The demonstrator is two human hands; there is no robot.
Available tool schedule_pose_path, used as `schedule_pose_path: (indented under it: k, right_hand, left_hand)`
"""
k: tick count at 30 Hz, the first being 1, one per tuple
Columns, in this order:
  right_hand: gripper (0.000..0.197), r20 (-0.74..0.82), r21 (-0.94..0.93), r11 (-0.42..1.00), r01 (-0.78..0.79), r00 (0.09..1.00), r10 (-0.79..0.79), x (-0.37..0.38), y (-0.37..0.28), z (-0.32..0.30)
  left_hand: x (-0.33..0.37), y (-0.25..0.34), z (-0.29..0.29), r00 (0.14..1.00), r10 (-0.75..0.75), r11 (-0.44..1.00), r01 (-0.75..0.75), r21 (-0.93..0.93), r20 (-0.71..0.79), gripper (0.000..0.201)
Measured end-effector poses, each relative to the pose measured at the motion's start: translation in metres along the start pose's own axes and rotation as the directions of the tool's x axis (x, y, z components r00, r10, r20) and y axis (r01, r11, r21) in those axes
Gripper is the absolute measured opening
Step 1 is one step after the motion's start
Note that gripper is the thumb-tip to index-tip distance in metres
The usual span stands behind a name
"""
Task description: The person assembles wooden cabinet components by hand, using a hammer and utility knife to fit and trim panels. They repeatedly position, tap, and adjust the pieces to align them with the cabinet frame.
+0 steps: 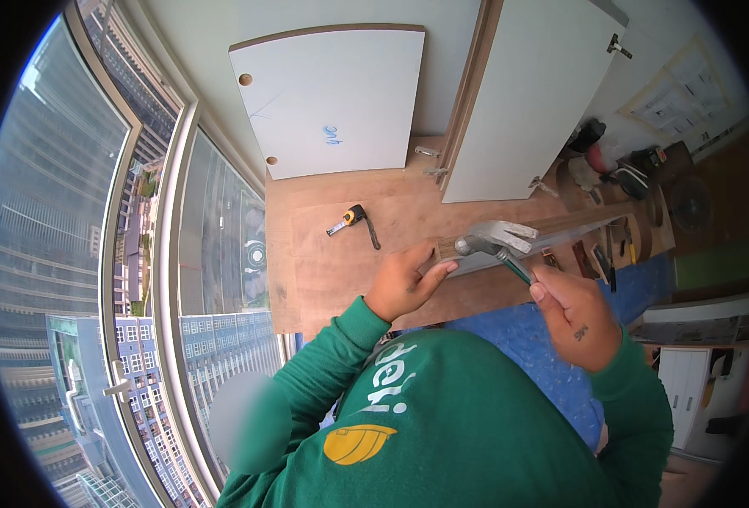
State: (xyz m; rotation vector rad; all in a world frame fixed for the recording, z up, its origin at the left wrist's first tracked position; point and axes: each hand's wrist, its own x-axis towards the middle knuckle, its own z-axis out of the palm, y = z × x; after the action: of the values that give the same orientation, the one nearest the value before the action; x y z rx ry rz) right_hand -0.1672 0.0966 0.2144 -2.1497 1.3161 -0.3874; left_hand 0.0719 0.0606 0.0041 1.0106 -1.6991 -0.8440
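Observation:
My right hand (579,320) is wrapped round the green handle of a claw hammer (500,237). The hammer's metal head sits over the near end of a long wood-edged board (561,230), its claw pointing right. Whether the head touches the board cannot be told. On the left, my left hand (404,284) grips that same end of the board, thumb on the near side and fingers partly hidden behind. Beyond my left hand, a yellow and black tape measure (355,215) lies on the plywood surface (323,279) with some blade out and its strap trailing.
A white panel (332,93) with two round holes leans on the wall. Beside it stands a white door (527,93) with metal hinges. Several hand tools (607,254) lie at the right, near a blue sheet (552,364). Tall windows (179,220) run along my left.

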Motion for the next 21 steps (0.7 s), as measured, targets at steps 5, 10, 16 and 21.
schedule_pose_path:
  k: [5,10,16,21]
  right_hand:
    - [0.014,-0.059,0.360,0.914,-0.186,0.973,0.221,-0.006,0.001,0.014]
    - [0.016,-0.125,0.291,0.957,-0.018,0.991,0.057,0.019,0.002,0.066]
    - [0.015,-0.243,0.193,0.979,0.069,0.970,-0.020,0.024,0.007,0.088]
    - [0.017,-0.273,0.131,0.991,0.016,0.962,0.020,0.014,0.029,0.084]
  left_hand:
    - [0.011,0.012,0.000,0.999,-0.004,0.985,-0.002,-0.172,-0.035,0.035]
    - [0.030,0.018,0.006,0.998,0.058,0.978,-0.057,-0.198,0.000,0.036]
    - [0.023,0.001,0.014,0.975,-0.119,0.865,0.194,-0.462,0.187,0.037]
    - [0.024,0.004,0.013,0.980,-0.124,0.913,0.174,-0.368,0.156,0.033]
